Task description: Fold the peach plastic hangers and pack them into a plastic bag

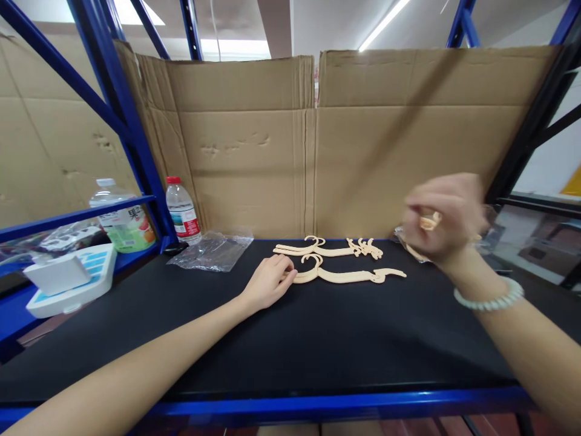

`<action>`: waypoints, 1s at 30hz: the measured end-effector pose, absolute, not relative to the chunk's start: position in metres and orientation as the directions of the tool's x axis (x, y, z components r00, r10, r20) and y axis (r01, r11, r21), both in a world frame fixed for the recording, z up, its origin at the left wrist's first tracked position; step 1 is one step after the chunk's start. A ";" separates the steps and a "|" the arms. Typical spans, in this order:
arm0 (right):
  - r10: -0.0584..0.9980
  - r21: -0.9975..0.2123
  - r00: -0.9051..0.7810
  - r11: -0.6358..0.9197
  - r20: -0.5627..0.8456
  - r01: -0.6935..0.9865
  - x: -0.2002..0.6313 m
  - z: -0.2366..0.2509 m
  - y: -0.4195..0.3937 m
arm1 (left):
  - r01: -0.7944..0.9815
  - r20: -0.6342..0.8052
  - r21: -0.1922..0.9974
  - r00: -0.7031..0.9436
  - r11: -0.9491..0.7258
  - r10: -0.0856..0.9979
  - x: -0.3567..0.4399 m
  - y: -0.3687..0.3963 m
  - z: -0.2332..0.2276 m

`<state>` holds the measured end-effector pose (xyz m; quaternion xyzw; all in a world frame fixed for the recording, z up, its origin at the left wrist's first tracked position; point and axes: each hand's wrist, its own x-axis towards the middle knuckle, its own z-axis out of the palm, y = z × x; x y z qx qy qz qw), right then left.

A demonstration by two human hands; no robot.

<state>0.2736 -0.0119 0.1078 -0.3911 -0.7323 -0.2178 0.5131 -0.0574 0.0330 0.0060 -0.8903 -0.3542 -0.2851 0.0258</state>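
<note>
Black mat-covered shelf (290,339) with blue front rail. On it: two beige flat hangers (349,275) (327,248) mid-back, lying side by side, crumpled clear plastic bag (213,249) back left, small water bottle (182,211) upright in the left rear corner. Left hand (270,281) rests on the mat, touching the nearer hanger's hook end

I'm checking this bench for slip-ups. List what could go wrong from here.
1. The right hand is raised and blurred with a small beige piece in its fingers; it may drop.
2. The left hand touches only the hook end of the near hanger, which could slide into the far hangers.
</note>
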 end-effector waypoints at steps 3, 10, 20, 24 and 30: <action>0.520 -0.031 -0.295 0.529 0.801 0.848 0.285 0.087 0.026 | 0.646 0.528 0.164 0.581 -0.745 0.620 -0.058 0.034 0.006; 0.841 -0.142 -0.440 0.500 0.315 0.854 0.332 0.024 0.064 | 0.640 0.523 0.214 0.562 -0.738 0.640 -0.057 0.040 0.007; 0.856 -0.165 -0.427 0.484 0.290 0.859 0.328 0.022 0.065 | 0.629 0.527 0.234 0.558 -0.741 0.641 -0.057 0.043 0.008; 0.847 -0.176 -0.437 0.500 0.302 0.848 0.327 0.013 0.070 | 0.631 0.534 0.241 0.548 -0.737 0.644 -0.056 0.043 0.009; 0.837 -0.100 -0.442 0.495 0.322 0.863 0.328 0.006 0.076 | 0.616 0.560 0.335 0.478 -0.713 0.677 -0.058 0.046 0.009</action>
